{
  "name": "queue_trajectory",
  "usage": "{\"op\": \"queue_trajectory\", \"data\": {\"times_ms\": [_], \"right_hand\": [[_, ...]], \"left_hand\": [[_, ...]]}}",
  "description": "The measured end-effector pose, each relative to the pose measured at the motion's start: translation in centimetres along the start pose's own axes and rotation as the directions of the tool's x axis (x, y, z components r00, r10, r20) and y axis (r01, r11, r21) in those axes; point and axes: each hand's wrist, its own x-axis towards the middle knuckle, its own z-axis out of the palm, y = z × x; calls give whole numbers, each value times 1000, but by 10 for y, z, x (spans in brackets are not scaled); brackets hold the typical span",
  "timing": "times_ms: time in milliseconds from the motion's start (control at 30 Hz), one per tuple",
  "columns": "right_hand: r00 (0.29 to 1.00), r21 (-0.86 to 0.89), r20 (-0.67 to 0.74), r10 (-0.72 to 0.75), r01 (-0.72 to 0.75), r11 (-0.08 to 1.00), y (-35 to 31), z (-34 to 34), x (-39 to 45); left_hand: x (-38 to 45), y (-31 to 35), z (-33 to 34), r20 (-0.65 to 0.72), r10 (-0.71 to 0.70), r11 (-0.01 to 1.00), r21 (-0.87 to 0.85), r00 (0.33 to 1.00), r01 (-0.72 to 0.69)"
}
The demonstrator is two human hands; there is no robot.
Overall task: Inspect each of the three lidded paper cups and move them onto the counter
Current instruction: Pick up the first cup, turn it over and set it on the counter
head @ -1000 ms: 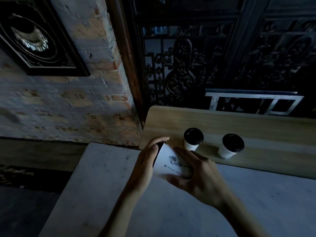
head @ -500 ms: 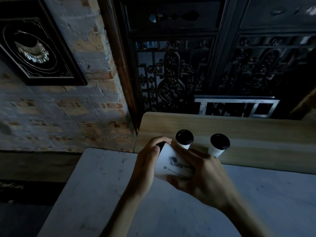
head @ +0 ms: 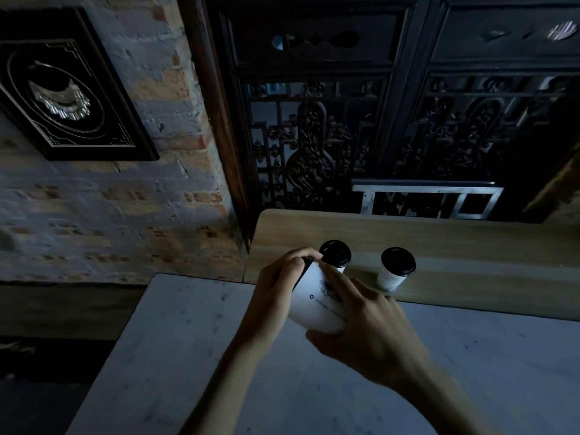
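I hold a white paper cup with a black lid and a printed logo [head: 314,304] tilted away from me above the pale marble counter [head: 188,356]. My left hand [head: 276,293] wraps its lid end, and my right hand [head: 367,328] grips its side and base. Two more white cups with black lids stand upright on the raised wooden shelf [head: 470,246] just behind: one cup [head: 335,254] right behind my fingers, the other cup [head: 396,267] to its right.
A brick wall [head: 125,215] with a dark framed picture [head: 62,89] rises at left. A dark carved wooden screen [head: 345,120] stands behind the shelf. The marble counter drops off to a dark floor at left.
The held cup stays between both hands with little shift. My view has tipped slightly, so the shelf and the two standing cups sit a little lower and further left in frame.
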Motion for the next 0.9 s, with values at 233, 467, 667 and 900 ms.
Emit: {"op": "queue_trajectory", "data": {"times_ms": [233,467,667,900], "right_hand": [[998,225,-33,44,-36,974,5,-1,1],[998,429,42,51,-64,901,14,-4,6],[996,566,60,59,-83,820,11,-6,10],[994,114,-46,96,-90,989,-19,-1,1]], "left_hand": [[2,3,-1,62,77,997,24,995,-79],[5,4,-4,83,130,991,21,988,-132],[8,8,-7,111,156,988,-23,981,-155],[21,8,-5,23,99,993,-72,995,-97]]}}
